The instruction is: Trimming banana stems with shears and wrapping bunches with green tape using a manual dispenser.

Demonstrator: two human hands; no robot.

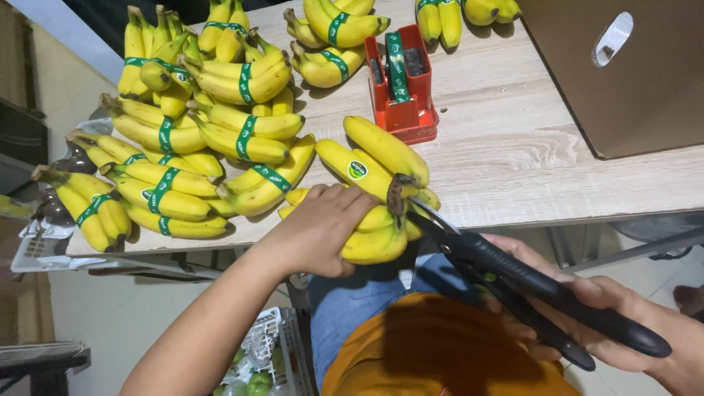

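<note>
Black-handled shears (528, 290), clenched in the right hand (587, 315), meet the stem of a banana bunch (378, 198) at the wooden table's (513, 154) near edge; the left hand (319, 235) grasps that bunch. Banded banana bunches (191, 132) and a red tape dispenser (401, 84) lie beyond.

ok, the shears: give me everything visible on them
The shears have long black handles, matte, plastic-looking, and short metal blades. They lie slanted from lower right up to the left. The right hand grips the handles off the table edge. The blades sit slightly open at the dark stem of a banana bunch, which the left hand holds down.
</note>
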